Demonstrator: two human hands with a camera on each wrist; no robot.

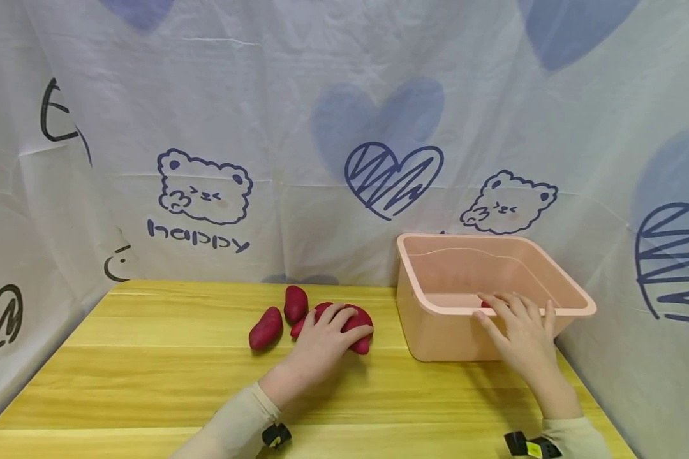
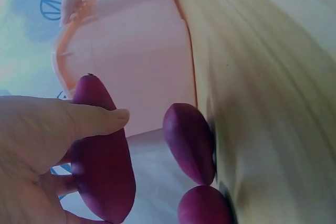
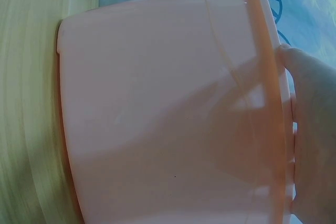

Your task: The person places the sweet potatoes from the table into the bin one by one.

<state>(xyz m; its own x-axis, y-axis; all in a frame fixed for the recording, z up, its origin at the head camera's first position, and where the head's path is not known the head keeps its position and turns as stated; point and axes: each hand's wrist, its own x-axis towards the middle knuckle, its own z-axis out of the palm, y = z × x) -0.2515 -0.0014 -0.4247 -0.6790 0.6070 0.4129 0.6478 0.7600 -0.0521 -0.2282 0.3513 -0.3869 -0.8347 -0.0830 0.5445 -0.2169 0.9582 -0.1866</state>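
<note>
My left hand grips a dark red sweet potato between thumb and fingers. In the left wrist view, it is held above the table beside two more sweet potatoes, one near its middle and one at the lower edge. In the head view, parts of other sweet potatoes show under that hand. My right hand reaches over the near rim of a pink plastic bin, fingers spread and the thumb at the rim. A small red patch shows inside the bin by its fingertips; the rest is hidden.
Two sweet potatoes, one nearer and one farther back, lie left of the left hand. The wooden table ends at a patterned cloth hanging behind and at both sides. The bin stands at the table's back right.
</note>
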